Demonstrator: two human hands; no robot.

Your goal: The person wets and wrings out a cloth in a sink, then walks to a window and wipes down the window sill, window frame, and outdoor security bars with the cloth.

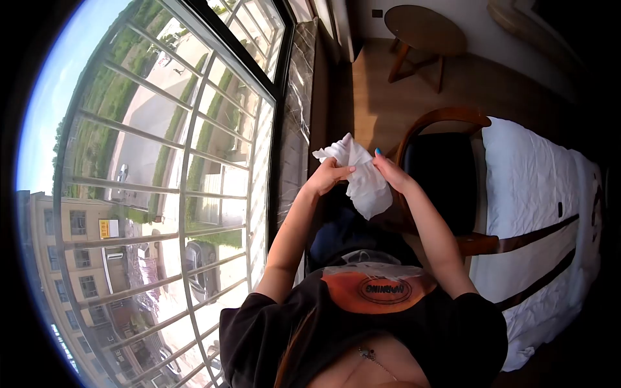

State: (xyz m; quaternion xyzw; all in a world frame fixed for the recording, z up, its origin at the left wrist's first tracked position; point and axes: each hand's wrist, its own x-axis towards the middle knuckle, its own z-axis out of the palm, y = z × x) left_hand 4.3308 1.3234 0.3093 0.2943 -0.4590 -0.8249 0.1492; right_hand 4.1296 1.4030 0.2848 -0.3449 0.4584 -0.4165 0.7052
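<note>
A crumpled white cloth (365,187) hangs in front of my body, between my two hands. My left hand (328,174) is closed on its left side, the thumb lying across the folds. At the cloth's upper right edge is my right hand (391,174), thumb pointing up with a blue nail. It appears to pinch the edge, though its other fingers are mostly hidden. One corner of the cloth sticks up above my hands, and the rest droops below them.
Left of me is a barred window (184,155) with a dark marble sill (299,97). A wooden armchair (440,174) with a black seat stands close on my right, beside a bed with white bedding (524,174). Farther ahead is a round wooden table (427,29).
</note>
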